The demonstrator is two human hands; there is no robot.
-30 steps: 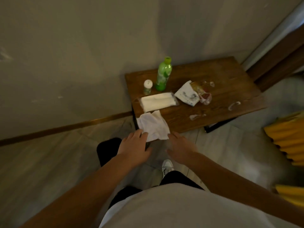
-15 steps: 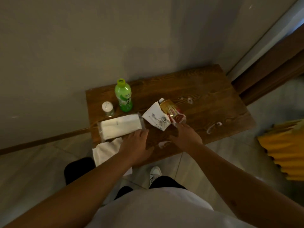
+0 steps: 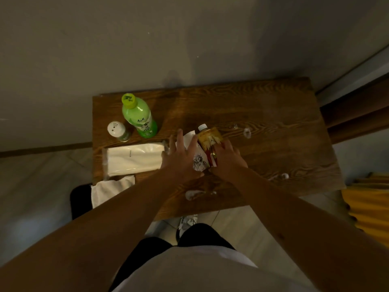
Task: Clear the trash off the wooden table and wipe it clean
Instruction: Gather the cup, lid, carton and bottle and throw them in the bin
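On the wooden table (image 3: 263, 148) a small yellow and red bottle (image 3: 207, 140) lies on its side across a crumpled white paper wrapper (image 3: 197, 164). My right hand (image 3: 228, 162) covers the bottle's lower end, fingers over it and thumb beneath. My left hand (image 3: 181, 159) hovers over the wrapper's left part with its fingers spread, holding nothing. Small white scraps (image 3: 247, 132) lie to the right. Another scrap (image 3: 282, 177) and a white smear (image 3: 192, 194) sit near the front edge. A white cloth (image 3: 111, 190) hangs over the front left corner.
A tall green bottle (image 3: 140, 116) and a white-capped shaker (image 3: 116, 131) stand at the back left. A wrapped tissue pack (image 3: 134, 158) lies in front of them. The wall runs behind the table. A dark object (image 3: 77, 199) sits on the floor at left, something yellow (image 3: 368, 203) at right.
I have stepped closer to the table. Both hands moved forward from the table's front edge: the right onto the yellow bottle, the left over the wrapper.
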